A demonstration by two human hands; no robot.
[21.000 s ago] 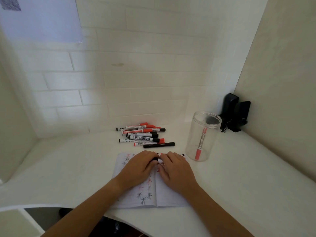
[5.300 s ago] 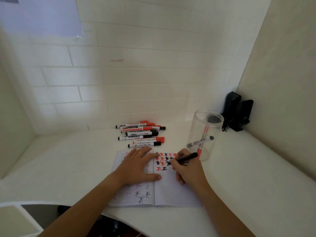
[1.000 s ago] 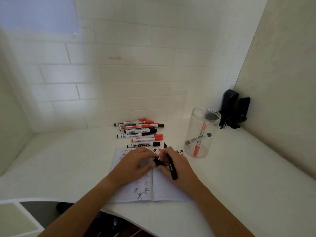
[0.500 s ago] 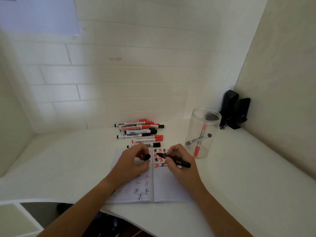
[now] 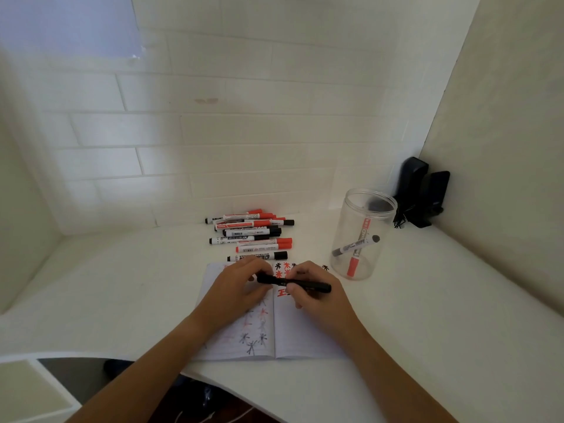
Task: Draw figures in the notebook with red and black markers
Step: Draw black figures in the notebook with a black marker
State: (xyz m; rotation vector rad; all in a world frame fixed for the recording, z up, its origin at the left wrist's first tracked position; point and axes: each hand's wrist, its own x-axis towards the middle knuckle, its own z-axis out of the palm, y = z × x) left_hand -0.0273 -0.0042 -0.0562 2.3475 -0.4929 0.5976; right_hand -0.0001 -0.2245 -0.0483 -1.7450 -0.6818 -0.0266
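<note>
Clear plastic makes up the jar (image 5: 360, 236) standing at the right of the white desk (image 5: 427, 300), just beyond the notebook's far right corner. Inside it a red marker (image 5: 358, 248) leans nearly upright, and a black-capped marker (image 5: 355, 245) lies slanted across it (its cap end resting against the right wall of the jar). The open notebook (image 5: 302, 337) lies near the front edge, with red and black figures on both pages. Over it, the right hand (image 5: 317, 297) grips the barrel of a black marker (image 5: 294, 282) held almost level, while the left hand (image 5: 238, 291) pinches its cap end with curled fingers. Beyond the notebook, a loose pile of red and black markers (image 5: 253, 235) lies on the desk. A black device (image 5: 422, 190) stands in the far right corner.
</note>
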